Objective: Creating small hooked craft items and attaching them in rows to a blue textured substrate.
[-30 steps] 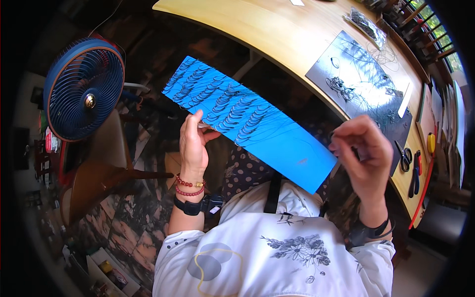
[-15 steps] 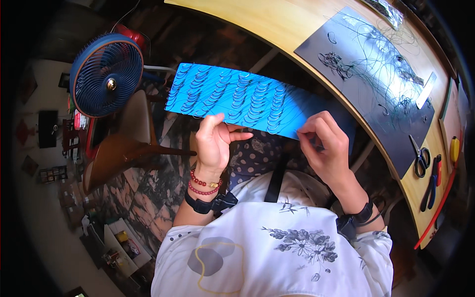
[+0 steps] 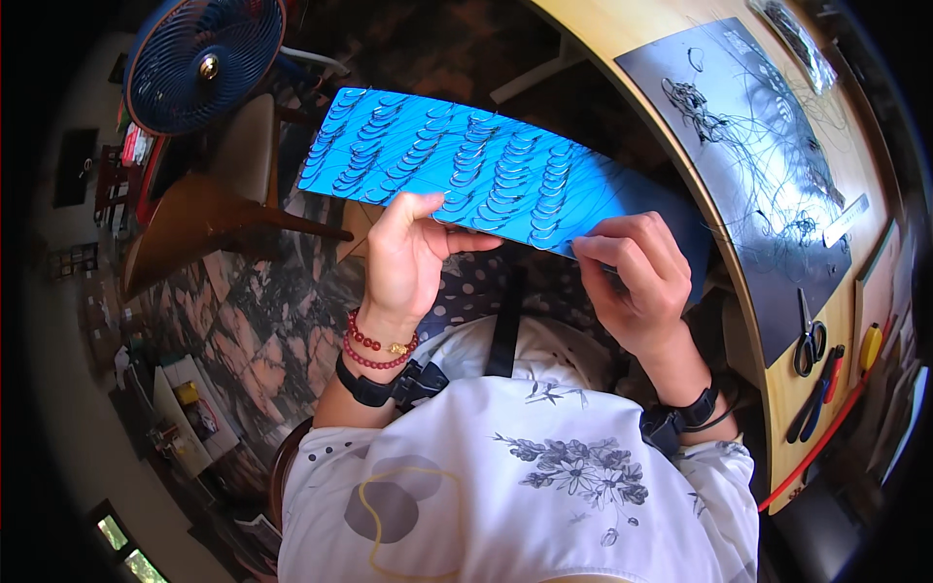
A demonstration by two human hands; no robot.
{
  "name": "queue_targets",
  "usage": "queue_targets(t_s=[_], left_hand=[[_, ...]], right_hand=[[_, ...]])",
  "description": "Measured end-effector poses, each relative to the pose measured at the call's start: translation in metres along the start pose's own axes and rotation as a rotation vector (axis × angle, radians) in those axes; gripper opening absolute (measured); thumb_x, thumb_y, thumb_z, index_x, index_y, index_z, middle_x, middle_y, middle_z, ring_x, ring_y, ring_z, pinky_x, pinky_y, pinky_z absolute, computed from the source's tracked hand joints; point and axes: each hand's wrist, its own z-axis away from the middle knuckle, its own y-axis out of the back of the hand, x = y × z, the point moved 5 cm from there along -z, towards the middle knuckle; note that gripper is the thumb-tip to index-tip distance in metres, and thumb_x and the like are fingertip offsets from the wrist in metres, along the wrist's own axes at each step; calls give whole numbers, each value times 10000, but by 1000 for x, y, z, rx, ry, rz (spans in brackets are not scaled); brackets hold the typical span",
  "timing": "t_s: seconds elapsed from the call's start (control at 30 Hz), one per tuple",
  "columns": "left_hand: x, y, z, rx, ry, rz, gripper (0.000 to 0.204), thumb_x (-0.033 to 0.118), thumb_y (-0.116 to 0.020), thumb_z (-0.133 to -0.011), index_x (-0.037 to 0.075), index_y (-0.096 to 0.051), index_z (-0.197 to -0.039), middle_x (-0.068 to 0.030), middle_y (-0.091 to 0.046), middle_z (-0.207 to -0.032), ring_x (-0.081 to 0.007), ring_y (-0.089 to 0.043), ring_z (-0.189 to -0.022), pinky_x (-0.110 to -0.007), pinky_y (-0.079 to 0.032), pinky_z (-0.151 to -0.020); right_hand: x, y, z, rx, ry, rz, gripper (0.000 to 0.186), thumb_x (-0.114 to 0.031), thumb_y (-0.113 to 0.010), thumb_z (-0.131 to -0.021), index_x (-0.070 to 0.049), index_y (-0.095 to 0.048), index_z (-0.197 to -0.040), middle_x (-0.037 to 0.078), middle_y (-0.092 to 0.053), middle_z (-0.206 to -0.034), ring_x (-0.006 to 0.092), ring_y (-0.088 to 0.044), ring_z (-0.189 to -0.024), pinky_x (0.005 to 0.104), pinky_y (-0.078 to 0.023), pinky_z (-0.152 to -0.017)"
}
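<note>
Above my lap is a long blue board [image 3: 593, 180], slightly tilted, with several slanting rows of fishing hooks [image 3: 505, 180] set along it. Thin dark lines run from the hooks across its right part. My left hand [image 3: 403, 257] grips the near edge of the board, thumb on top and fingers underneath. My right hand [image 3: 637, 277] is closed in a pinch at the near edge, just right of the last hook row. Whatever lies between those fingertips is too small to make out.
On the wooden table [image 3: 593, 24] to the right lies a dark mat [image 3: 680, 78] with tangled line, and a pale ruler [image 3: 846, 221]. Scissors [image 3: 809, 340], pliers [image 3: 812, 403] and a yellow-handled tool [image 3: 870, 347] lie nearer. A blue fan [image 3: 204, 68] and brown chair [image 3: 194, 228] stand left.
My view has turned, shifting the table and fan in the picture. My left hand still grips the board, and my right hand remains pinched at the near edge.
</note>
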Motion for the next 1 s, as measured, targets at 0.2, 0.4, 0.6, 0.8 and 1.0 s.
queue_targets(t_s=[0.2, 0.4, 0.6, 0.8, 1.0], left_hand=[[-2, 3, -5, -11, -35, -2, 428, 188, -479, -922, -78, -535, -1252, -172, -680, -1124, -281, -701, -960, -436, -628, -777], [-2, 5, -10, -43, -29, -11, 355, 201, -455, -942, -44, -606, -1151, -143, -696, -1067, -252, -698, -942, -434, -611, -786], [1, 6, -15, -73, -49, 11, 350, 193, -449, -944, -48, -616, -1135, -143, -700, -1060, -250, -698, -941, -427, -606, -798], [-2, 8, -14, -37, -74, 35, 340, 183, -447, -946, -51, -618, -1125, -144, -700, -1051, -253, -700, -924, -430, -599, -808], [-3, 10, -14, -12, -78, 50, 333, 181, -447, -949, -52, -623, -1108, -144, -701, -1031, -256, -702, -911, -428, -600, -800]], right_hand=[[-4, -3, -3, -71, 89, 60, 263, 69, -746, -627, -25, -645, -852, 79, -610, -814, 243, -572, -673, 331, -458, -574], [-12, -11, -2, -111, 112, 170, 270, 39, -746, -631, -16, -644, -875, 83, -607, -825, 246, -585, -686, 336, -474, -597], [-19, -17, -3, -110, 169, 231, 291, 27, -749, -622, 6, -661, -899, 96, -621, -855, 248, -608, -709, 331, -491, -618], [-18, -21, -5, -108, 203, 274, 280, 22, -726, -633, 28, -669, -907, 101, -628, -867, 238, -614, -721, 327, -496, -629], [-17, -21, -5, -186, 251, 285, 240, -5, -705, -666, 37, -659, -897, 114, -620, -898, 241, -614, -743, 335, -494, -643]])
